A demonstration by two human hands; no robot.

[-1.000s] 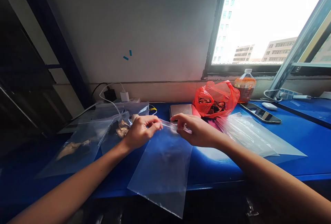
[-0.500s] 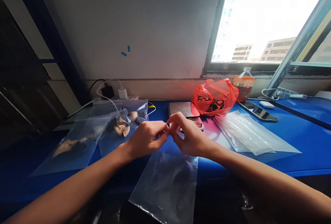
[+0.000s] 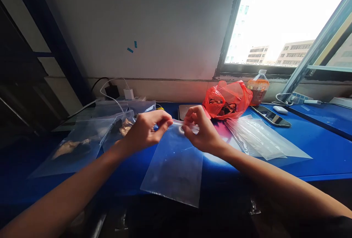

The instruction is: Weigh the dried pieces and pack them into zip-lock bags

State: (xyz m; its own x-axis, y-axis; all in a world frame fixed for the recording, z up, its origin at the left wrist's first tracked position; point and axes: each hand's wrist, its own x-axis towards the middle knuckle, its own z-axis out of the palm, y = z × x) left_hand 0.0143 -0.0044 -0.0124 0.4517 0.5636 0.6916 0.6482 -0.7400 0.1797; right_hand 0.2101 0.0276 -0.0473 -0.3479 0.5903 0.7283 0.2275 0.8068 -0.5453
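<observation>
A clear zip-lock bag (image 3: 176, 168) hangs flat from my two hands, its bottom edge over the table's front edge. My left hand (image 3: 151, 126) pinches the bag's top edge between thumb and fingers. At the other side of that edge, my right hand (image 3: 199, 128) is closed on it too, with the fingers curled. Nothing shows inside this bag. Behind the hands, a small silver scale (image 3: 183, 111) is mostly hidden by my right hand.
Filled clear bags with tan dried pieces (image 3: 66, 148) lie at left. A red plastic bag (image 3: 228, 99) with dark dried pieces stands behind a stack of clear bags (image 3: 264, 139). A drink bottle (image 3: 258, 88), a phone (image 3: 271, 115) and a white earphone case (image 3: 279, 109) are at right.
My hands have moved apart along the bag's top edge, the left hand going left. The bag is lifted and spread flatter, and the hands now cover more of the scale.
</observation>
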